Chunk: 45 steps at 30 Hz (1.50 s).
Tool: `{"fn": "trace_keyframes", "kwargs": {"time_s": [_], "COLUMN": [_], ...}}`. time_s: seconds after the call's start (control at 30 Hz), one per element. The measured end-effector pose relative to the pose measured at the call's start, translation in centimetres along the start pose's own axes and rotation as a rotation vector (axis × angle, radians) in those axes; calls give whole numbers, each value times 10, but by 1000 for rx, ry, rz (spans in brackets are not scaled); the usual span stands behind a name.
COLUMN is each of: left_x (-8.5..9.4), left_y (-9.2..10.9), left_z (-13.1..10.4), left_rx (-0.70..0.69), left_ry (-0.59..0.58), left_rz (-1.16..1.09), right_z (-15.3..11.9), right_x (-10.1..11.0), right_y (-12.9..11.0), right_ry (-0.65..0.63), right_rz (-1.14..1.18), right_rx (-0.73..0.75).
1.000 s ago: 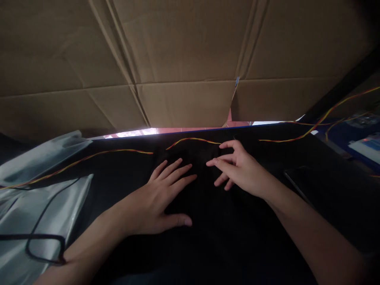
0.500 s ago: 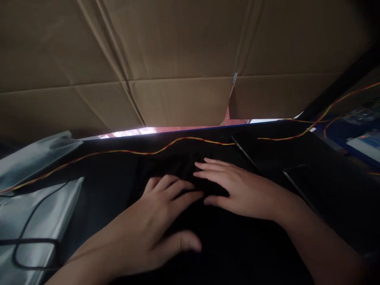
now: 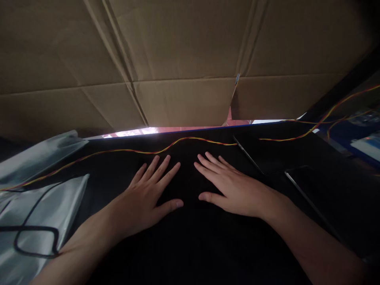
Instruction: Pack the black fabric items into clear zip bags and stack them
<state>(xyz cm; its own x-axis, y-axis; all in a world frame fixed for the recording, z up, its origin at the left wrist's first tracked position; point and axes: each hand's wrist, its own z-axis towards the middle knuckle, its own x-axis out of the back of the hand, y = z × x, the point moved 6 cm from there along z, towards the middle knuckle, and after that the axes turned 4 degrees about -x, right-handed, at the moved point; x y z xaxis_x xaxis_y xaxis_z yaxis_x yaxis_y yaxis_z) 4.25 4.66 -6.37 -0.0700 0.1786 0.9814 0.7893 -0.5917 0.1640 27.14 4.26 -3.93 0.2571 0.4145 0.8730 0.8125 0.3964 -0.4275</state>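
Observation:
Palm down, my left hand (image 3: 148, 194) lies flat on black cloth (image 3: 184, 233), its fingers spread and pointing away from me. My right hand (image 3: 225, 182) rests on the same dark material to the right, fingers stretched out toward the upper left. Neither hand holds anything, and a gap separates them. The cloth's outline is hard to make out against the dark tabletop. Beyond my fingertips runs a twisted red and yellow wire (image 3: 190, 138). A dark phone-like slab (image 3: 252, 150) lies just past my right hand.
A second dark slab (image 3: 308, 190) lies beside my right forearm. Clear plastic bags (image 3: 68, 202), with a black cable (image 3: 35, 228) across one, lie at left. Brown cardboard (image 3: 184, 51) stands behind the table's far edge. A white and blue item (image 3: 368, 144) sits at far right.
My left hand has moved left and its bent fingers have straightened and spread. My right hand has shifted slightly left and its fingers are more spread. The cloth between them looks smoother.

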Motion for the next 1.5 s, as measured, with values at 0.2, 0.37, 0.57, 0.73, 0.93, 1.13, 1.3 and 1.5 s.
{"fn": "trace_keyframes", "kwargs": {"time_s": [0.2,0.37,0.57,0.73,0.93,1.13,1.3,1.5], "left_x": [11,17,32,20,5,6,4,5], "left_y": [-9,-21,6,33,29,27,28,30], "left_z": [-5,-12,-8,-2,-3,-6,-6,-5], "left_rx": [29,55,-141,-230,-152,-154,-150,-159], "left_ry": [-147,-172,61,-11,-211,-207,-228,-226], "left_rz": [-44,-29,-2,-102,-155,-167,-167,-186], "right_z": [-12,-19,-25,-78,-147,-172,-129,-87], "right_x": [23,17,41,20,-58,-47,-14,8], "right_y": [17,41,23,-13,21,31,10,36], "right_ry": [33,-91,199,470,462,610,627,595], "right_rz": [45,5,-9,-101,-182,-113,-131,-283], "right_rx": [-132,-344,-175,-110,-196,-285,-103,-213]}}
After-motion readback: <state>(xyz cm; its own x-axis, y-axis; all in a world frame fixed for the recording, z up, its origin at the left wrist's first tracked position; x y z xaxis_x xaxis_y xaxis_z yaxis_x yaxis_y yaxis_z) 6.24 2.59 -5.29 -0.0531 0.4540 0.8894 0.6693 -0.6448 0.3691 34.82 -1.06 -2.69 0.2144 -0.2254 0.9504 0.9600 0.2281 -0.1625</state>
